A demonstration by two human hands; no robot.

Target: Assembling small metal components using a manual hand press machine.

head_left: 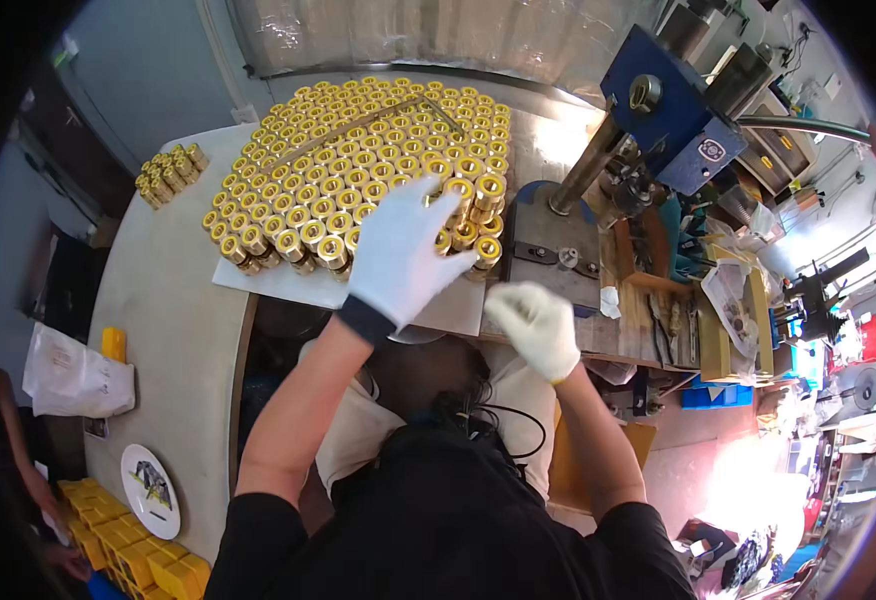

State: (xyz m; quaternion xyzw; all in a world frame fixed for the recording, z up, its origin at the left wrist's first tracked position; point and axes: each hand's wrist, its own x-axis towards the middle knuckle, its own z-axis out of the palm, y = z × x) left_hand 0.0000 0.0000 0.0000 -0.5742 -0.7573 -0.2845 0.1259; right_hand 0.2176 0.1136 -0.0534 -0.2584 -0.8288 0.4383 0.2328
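Rows of upright brass fittings (333, 186), cylinders with round holes in their tops, stand packed together on a white sheet (458, 314). My left hand (403, 250), in a white glove, reaches over their near right part with thumb and fingers apart. Brass fittings show between those fingers; no grip on any of them is visible. Near the front edge of the bench, my right hand (536, 328) is closed, in a pale glove with its fingers curled together. Whatever it may hold is hidden. It is just in front of the metal base plate (558, 250) of a bench press.
The blue press head (666, 110) rises on its column at the right. A thin metal strip frame (348, 128) lies across the fittings. A smaller group of brass fittings (171, 175) stands at left. Pliers (661, 325) lie right; a white plate (151, 490) and yellow boxes (133, 545) are lower left.
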